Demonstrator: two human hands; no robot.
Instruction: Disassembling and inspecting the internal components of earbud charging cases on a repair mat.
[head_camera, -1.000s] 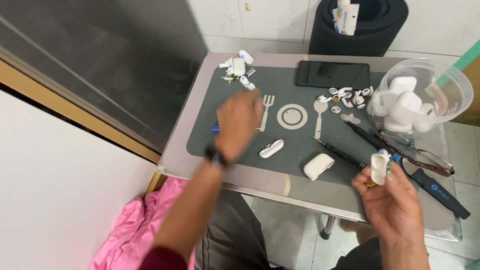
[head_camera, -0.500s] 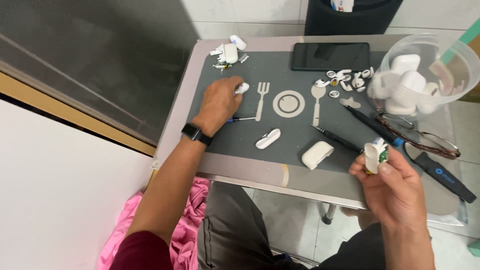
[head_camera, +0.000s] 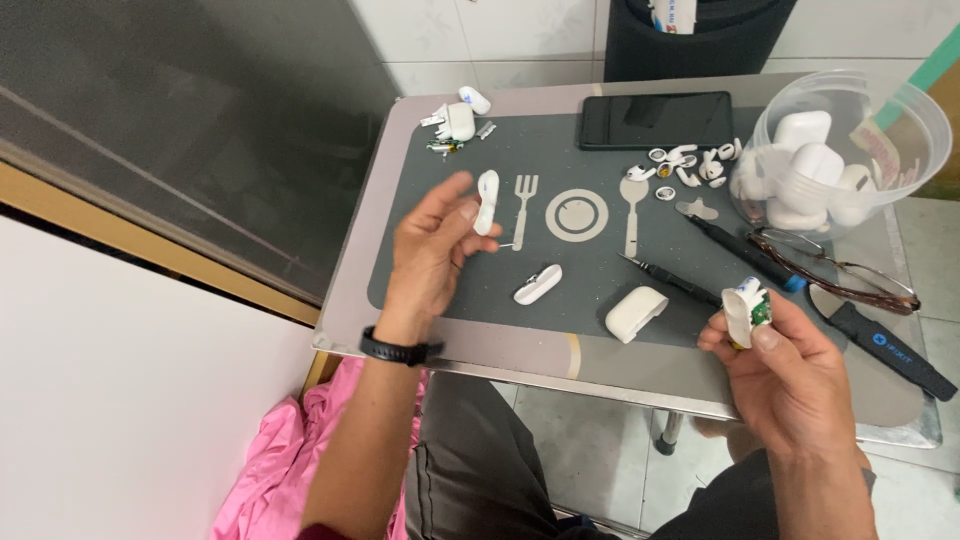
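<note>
My left hand is raised over the left part of the grey mat, pinching a white earbud shell piece between thumb and fingers. A black watch band sits on that wrist. My right hand hovers at the table's front right edge and holds a small white earbud-case part with a green circuit board. On the mat between the hands lie a white shell half and a white case piece.
A clear plastic bowl holding white charging cases stands at the back right. A black phone, small white parts, a black screwdriver, glasses, a black pry tool and more parts lie around.
My left hand lifted off the mat and came back toward me with a white shell piece in its fingers. My right hand stayed near the front edge with its part.
</note>
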